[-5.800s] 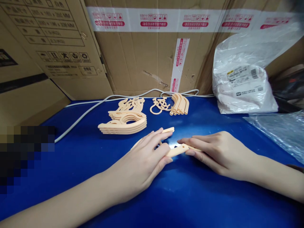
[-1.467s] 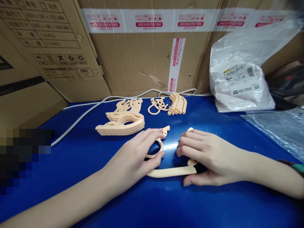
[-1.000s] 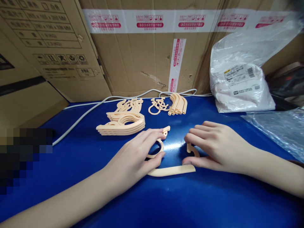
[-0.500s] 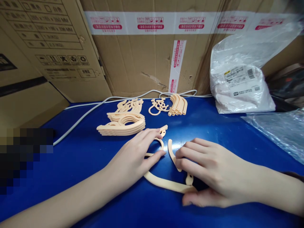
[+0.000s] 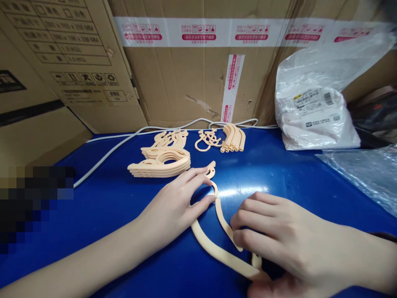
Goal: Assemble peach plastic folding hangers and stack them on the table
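Hanger (image 5: 218, 253) flat on desk (image 5: 173, 273), between hands | left hand (image 5: 178, 198): fingers gripping its inner curve, apparently to steady it | right hand (image 5: 279, 231): fingers gripping near end, likely for control | stack of hangers (image 5: 173, 169) beyond, nested presumably to save space

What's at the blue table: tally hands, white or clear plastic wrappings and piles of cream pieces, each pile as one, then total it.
Hands: 2 (left hand, right hand)
Wrappings: 2 (white bag, clear sheet)
Piles: 4 (layered stack, thin-piece pile behind it, hook heap, curved-piece bundle)
Total: 8
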Tool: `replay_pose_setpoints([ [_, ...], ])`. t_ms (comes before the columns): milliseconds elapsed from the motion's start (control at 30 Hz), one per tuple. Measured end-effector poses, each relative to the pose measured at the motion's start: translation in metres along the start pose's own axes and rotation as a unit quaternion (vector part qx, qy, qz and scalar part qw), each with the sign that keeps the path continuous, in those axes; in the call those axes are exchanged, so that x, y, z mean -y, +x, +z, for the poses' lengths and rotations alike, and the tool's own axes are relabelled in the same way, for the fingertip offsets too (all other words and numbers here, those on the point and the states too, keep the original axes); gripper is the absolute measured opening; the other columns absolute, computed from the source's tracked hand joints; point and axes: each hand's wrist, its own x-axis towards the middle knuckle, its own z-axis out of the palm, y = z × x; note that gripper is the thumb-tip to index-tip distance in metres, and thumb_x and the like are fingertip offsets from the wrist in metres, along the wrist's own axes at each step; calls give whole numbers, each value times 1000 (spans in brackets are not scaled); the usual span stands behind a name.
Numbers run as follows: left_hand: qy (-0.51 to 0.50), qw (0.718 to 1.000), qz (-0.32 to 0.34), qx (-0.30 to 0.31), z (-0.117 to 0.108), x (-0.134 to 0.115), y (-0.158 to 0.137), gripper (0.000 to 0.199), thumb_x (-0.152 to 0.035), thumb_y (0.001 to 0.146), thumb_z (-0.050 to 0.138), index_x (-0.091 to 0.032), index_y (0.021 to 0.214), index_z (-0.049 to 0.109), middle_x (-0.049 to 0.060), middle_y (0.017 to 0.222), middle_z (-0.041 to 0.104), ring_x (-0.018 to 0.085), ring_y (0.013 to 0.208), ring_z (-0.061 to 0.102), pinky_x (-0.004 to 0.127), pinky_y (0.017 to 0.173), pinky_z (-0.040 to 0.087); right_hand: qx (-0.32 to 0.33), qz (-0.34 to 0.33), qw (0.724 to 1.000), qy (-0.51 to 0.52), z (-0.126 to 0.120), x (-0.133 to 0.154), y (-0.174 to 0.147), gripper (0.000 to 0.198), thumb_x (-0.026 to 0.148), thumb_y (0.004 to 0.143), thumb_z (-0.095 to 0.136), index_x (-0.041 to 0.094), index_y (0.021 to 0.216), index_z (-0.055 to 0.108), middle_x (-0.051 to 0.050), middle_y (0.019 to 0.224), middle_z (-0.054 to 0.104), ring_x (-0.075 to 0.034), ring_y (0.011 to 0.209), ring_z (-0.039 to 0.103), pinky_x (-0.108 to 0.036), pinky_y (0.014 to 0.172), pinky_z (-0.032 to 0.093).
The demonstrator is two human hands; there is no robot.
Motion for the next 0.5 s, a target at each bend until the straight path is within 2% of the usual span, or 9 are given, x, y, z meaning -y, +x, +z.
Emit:
replay_pose_setpoints([
  [233, -11, 1000, 10, -3, -1, 0, 1, 26, -24, 100, 37, -22, 115, 58, 3, 135, 55, 15, 127, 50, 29, 110, 37, 47, -14, 999, 23, -1, -2, 3, 16, 19, 83, 56, 14, 97, 62, -4, 88, 60, -17, 77, 49, -33, 70, 34],
  [500, -6, 1000, 14, 27, -2, 4, -2, 38, -13, 95, 34, -23, 127, 52, 2, 140, 52, 16, 131, 47, 32, 113, 36, 45, 64, 996, 39, -5, -21, 5, 23, 5, 75, 50, 16, 93, 59, -5, 87, 57, -18, 79, 46, -32, 73, 36],
])
